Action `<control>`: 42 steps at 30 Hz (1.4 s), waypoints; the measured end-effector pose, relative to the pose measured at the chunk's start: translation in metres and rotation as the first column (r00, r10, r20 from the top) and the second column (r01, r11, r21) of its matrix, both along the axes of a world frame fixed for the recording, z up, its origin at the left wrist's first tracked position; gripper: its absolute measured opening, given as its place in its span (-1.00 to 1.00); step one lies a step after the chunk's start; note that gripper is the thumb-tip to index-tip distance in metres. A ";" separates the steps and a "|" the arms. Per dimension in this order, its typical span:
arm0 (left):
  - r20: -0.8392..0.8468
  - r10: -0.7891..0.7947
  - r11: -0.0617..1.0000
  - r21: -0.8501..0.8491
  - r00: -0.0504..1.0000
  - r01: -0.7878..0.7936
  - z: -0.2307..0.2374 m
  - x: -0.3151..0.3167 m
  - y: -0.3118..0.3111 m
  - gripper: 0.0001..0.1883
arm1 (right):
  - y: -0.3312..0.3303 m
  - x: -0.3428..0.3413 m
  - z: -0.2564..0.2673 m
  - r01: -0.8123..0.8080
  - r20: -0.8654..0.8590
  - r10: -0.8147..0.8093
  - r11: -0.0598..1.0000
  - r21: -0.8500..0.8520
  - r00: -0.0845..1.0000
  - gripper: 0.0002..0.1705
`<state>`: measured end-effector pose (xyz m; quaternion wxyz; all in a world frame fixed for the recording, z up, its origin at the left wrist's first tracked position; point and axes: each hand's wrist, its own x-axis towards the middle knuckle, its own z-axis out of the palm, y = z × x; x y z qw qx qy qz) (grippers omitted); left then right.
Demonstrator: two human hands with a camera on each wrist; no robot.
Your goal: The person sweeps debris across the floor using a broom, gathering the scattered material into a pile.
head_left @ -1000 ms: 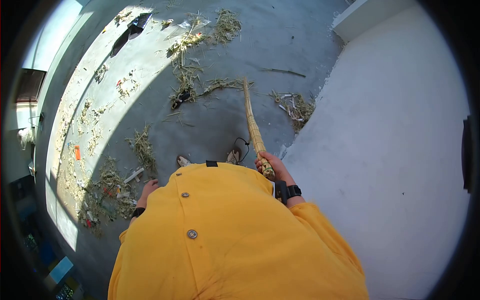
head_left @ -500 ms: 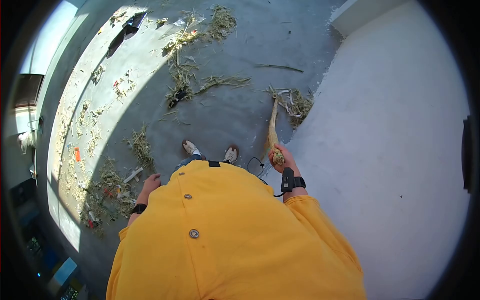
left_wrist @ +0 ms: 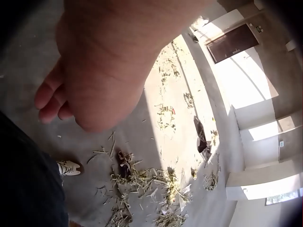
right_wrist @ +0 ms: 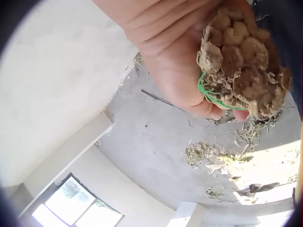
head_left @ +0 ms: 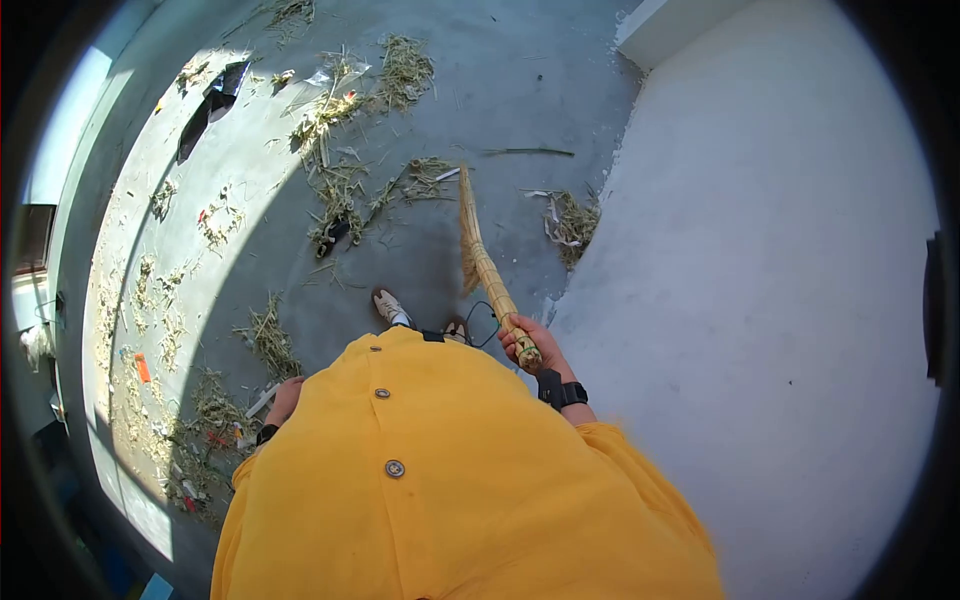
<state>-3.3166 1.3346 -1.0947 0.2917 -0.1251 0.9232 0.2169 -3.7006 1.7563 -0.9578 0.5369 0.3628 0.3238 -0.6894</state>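
My right hand (head_left: 540,345) grips the bound handle of a straw broom (head_left: 484,262). The broom points forward and slightly left, its bristles along the left side and its far end at a strip of loose straw (head_left: 428,180) on the floor. In the right wrist view the broom's butt end (right_wrist: 244,64) shows cut stalk ends tied with green string, and the fingers curl beneath it. My left hand (head_left: 287,399) hangs at my left side with nothing in it. In the left wrist view its fingers (left_wrist: 52,97) are loosely bent.
Straw litter (head_left: 325,205) mixed with scraps lies ahead and to the left. A small heap (head_left: 572,225) sits against the white wall (head_left: 760,270) on my right. One long stalk (head_left: 530,151) and a dark plastic sheet (head_left: 210,112) are farther off.
The broom swung right toward the heap by the wall, then back left to the straw strip. A small white piece now lies by its far end. The left hand stays low at my side.
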 end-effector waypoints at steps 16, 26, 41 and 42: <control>0.386 0.596 0.635 0.311 0.704 -0.707 0.098 -0.255 -0.033 -0.53 | -0.005 0.019 0.035 0.523 0.005 -0.524 0.850 0.068 0.851 -0.69; 0.196 0.348 0.935 0.001 0.917 -0.355 0.039 -0.201 -0.056 -0.54 | 0.065 -0.057 -0.013 0.648 0.100 -0.648 0.761 0.033 0.755 -0.69; 0.208 0.698 0.656 0.197 0.685 -0.729 0.062 -0.261 0.069 -0.54 | 0.090 -0.153 -0.082 0.090 0.068 -0.101 0.986 0.138 0.993 -0.79; 0.220 0.735 0.600 0.228 0.641 -0.766 0.045 -0.248 0.066 -0.54 | 0.094 -0.152 -0.075 0.091 0.078 -0.104 0.985 0.148 0.992 -0.79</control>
